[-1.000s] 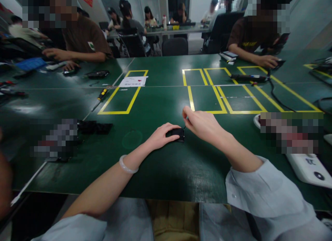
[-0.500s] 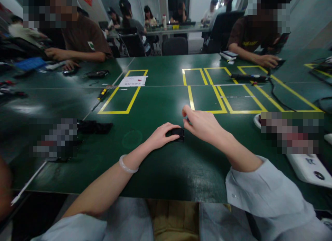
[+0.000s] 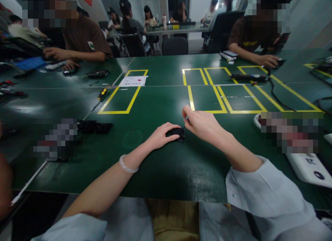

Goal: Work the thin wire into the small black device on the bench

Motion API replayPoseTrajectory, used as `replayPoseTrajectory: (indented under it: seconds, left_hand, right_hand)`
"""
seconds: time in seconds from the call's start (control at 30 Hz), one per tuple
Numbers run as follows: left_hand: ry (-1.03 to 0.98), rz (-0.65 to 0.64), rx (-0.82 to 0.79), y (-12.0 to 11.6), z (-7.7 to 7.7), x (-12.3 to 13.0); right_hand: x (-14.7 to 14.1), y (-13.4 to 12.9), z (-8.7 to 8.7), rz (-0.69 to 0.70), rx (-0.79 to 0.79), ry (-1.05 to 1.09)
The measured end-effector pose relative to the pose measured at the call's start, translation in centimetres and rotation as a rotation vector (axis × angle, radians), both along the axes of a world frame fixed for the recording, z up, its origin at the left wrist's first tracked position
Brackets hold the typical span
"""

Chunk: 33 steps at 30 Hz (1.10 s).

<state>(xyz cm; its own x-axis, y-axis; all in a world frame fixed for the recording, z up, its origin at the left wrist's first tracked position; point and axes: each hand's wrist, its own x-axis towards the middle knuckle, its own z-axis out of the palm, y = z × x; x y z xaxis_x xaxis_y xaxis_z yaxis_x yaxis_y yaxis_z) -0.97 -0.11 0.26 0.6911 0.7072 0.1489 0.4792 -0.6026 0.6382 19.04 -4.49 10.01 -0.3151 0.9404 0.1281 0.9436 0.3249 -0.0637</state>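
My left hand (image 3: 166, 135) is closed around a small black block-like part (image 3: 177, 133), thumb on the near side and fingers on the far side. The part rests on the green table in front of me, and its left end is hidden by the hand. Just to its right is my right hand (image 3: 201, 124), wrist bent, with thumb and fingertips pinched together. A short thin dark piece shows below those fingertips, beside the black part's right edge; it is too small to name.
Yellow tape rectangles (image 3: 207, 112) mark the table beyond my hands. A paper sheet (image 3: 133, 81) and a yellow-black screwdriver (image 3: 102, 94) lie ahead left. Black items (image 3: 95, 126) sit left, a white device (image 3: 308, 168) right. A black corded tool (image 3: 249, 77) lies farther off. Two people sit opposite.
My hands and the black part have stayed almost still. The thin dark piece under my right fingertips shows slightly more now.
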Motion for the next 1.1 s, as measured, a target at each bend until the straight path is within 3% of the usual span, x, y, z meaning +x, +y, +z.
replayPoseTrajectory:
  seconds: [1.1]
  left_hand:
    - [0.004,-0.006,0.003,-0.12,0.23,0.07]
  right_hand:
    - [-0.02,0.12,0.01,-0.030,-0.008,-0.028]
